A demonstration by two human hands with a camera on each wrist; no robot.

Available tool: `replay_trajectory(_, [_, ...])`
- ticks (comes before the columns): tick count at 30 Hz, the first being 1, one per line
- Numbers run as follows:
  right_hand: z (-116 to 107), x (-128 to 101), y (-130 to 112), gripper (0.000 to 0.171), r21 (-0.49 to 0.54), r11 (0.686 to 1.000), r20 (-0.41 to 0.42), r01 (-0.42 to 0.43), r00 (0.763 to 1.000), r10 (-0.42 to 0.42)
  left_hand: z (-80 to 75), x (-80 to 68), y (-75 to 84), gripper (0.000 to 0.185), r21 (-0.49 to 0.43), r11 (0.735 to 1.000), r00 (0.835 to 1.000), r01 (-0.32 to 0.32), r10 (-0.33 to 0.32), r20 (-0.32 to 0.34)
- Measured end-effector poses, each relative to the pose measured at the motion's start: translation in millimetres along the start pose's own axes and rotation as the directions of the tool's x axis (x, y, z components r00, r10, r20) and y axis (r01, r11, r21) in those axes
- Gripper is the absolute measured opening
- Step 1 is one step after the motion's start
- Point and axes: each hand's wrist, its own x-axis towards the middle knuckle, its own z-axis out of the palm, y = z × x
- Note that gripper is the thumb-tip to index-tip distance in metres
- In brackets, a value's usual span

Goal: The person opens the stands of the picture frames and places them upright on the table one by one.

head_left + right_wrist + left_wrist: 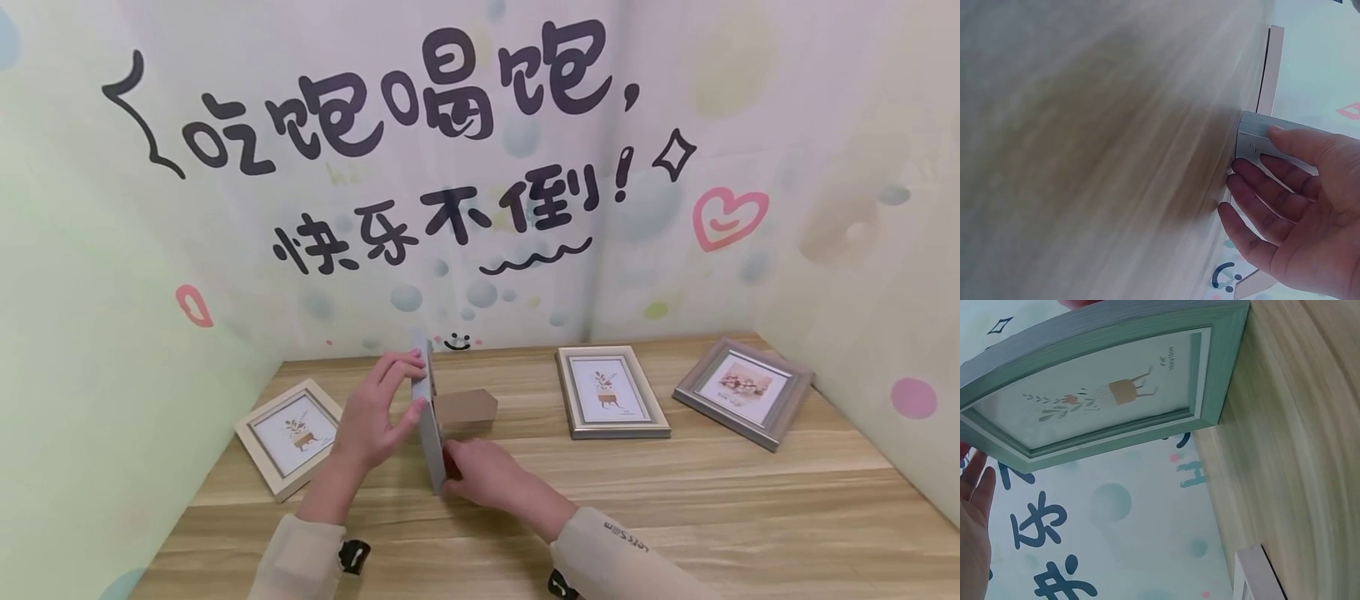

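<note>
A light wooden frame [288,436] lies at nine o'clock on the table [675,508]. At centre, a green frame [430,417] is held upright on its edge, grasped by the left hand [372,414] and, lower down, the right hand [483,477]. Two more frames lie at two o'clock.

The table [675,508] was of light wood with a plain grain and stood in a corner between printed walls. On it lay three frames flat: a pale wooden frame [288,435] at the left, a silver frame [611,392] right of the middle, and a grey frame [742,390] near the right wall. A fourth, green frame [430,417] stood on its edge on the table, between the pale and the silver one.
</note>
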Motion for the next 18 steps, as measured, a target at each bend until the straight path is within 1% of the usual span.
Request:
replay_trajectory(3, [0, 0, -1, 0.024, -0.004, 1.0, -0.008, 0.0, 1.0, 0.0, -2.3, 2.1, 0.4, 0.025, -0.03, 0.999, 1.0, 0.029, -0.029, 0.002])
replay_trajectory(5, [0, 0, -1, 0.025, -0.003, 1.0, -0.007, -0.003, 1.0, 0.003, -3.5, 3.9, 0.2, 0.024, -0.075, 0.996, 0.998, 0.053, -0.054, -0.01])
replay_trajectory(7, [0, 0, -1, 0.026, -0.005, 1.0, -0.006, -0.006, 1.0, 0.006, -4.0, 5.3, -1.1, 0.024, -0.162, 0.983, 0.994, 0.09, -0.098, -0.04])
replay_trajectory(8, [0, 0, -2, 0.026, -0.007, 1.0, -0.007, -0.007, 1.0, 0.007, -4.0, 5.8, -2.1, 0.024, -0.219, 0.969, 0.99, 0.114, -0.13, -0.059])
replay_trajectory(9, [0, 0, -2, 0.026, -0.009, 1.0, -0.007, -0.008, 1.0, 0.008, -3.7, 6.2, -3.7, 0.026, -0.292, 0.946, 0.982, 0.143, -0.171, -0.074])
replay_trajectory(10, [1, 0, -2, 0.026, -0.012, 1.0, -0.008, -0.007, 1.0, 0.007, -3.0, 6.4, -5.9, 0.029, -0.372, 0.912, 0.972, 0.173, -0.219, -0.084])
replay_trajectory(11, [1, 1, -2, 0.026, -0.017, 1.0, -0.009, -0.006, 1.0, 0.006, -2.1, 6.2, -8.4, 0.032, -0.445, 0.872, 0.959, 0.203, -0.27, -0.091])
replay_trajectory(13, [1, 0, -3, 0.026, -0.022, 1.0, -0.01, -0.007, 1.0, 0.007, 0.5, 5.0, -14.0, 0.039, -0.569, 0.778, 0.924, 0.267, -0.375, -0.078])
replay_trajectory(15, [0, 0, -3, 0.027, -0.028, 1.0, -0.01, -0.008, 1.0, 0.008, 3.6, 3.0, -20.4, 0.048, -0.634, 0.693, 0.884, 0.344, -0.467, -0.03])
replay_trajectory(16, [0, 0, -3, 0.027, -0.029, 1.0, -0.01, -0.009, 1.0, 0.008, 5.3, 1.7, -23.7, 0.052, -0.649, 0.658, 0.865, 0.382, -0.502, -0.001])
replay_trajectory(18, [0, -1, -3, 0.027, -0.031, 0.999, -0.012, -0.008, 1.0, 0.008, 8.2, -1.0, -29.3, 0.06, -0.655, 0.601, 0.829, 0.457, -0.555, 0.069])
